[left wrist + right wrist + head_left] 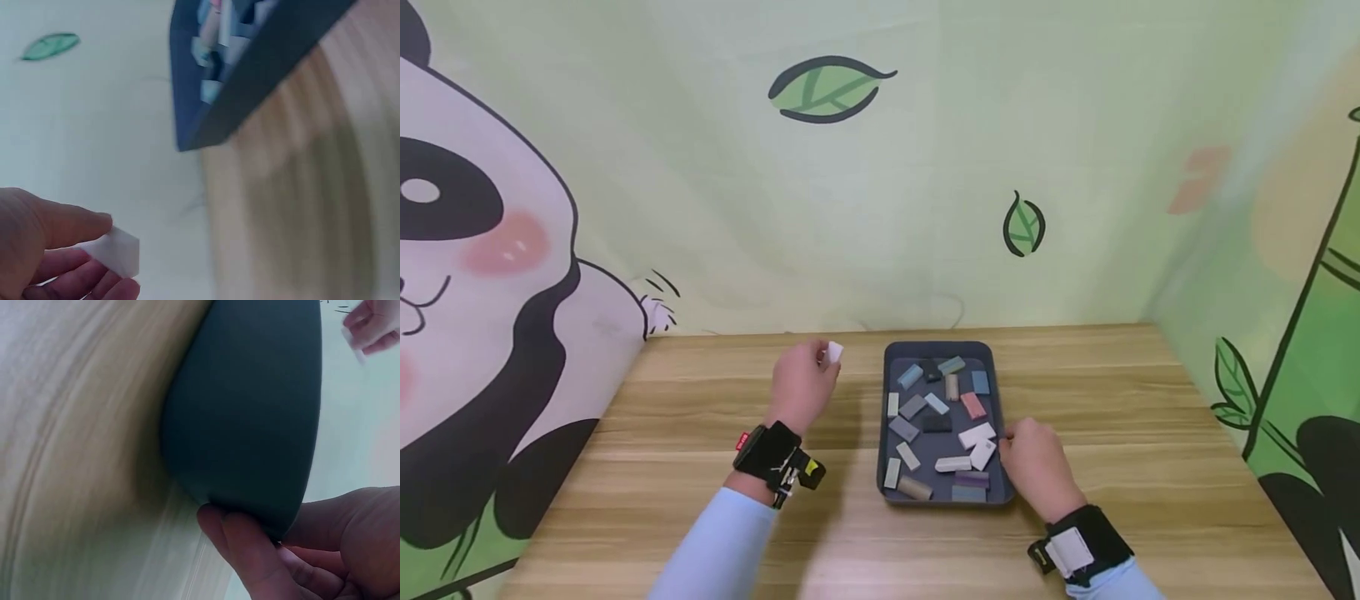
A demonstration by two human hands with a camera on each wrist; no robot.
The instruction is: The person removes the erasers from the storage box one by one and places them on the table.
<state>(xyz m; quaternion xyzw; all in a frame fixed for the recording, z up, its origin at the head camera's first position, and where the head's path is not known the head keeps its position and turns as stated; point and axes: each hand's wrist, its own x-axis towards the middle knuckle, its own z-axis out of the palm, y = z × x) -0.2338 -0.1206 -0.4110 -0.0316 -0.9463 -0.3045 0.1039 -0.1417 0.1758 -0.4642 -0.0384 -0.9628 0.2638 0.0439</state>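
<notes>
My left hand (801, 383) is raised over the table, left of the dark tray (940, 346). Between its thumb and fingers it pinches a small white block (832, 353); in the left wrist view that white block (119, 251) shows flat faces and an angled edge. My right hand (1037, 467) grips the tray's right side. The right wrist view has the fingers (250, 550) against the outer wall of the tray (250, 412), with the thumb at the rim. Several small blocks lie scattered inside, among them a pink block (973, 406) and a white block (976, 436).
The tray stands on a wooden table (1112, 392), close to its back edge. Behind the table hangs a pale green cloth (925, 250) printed with leaves and a panda. Wrist straps with small devices (778, 458) are worn on both arms.
</notes>
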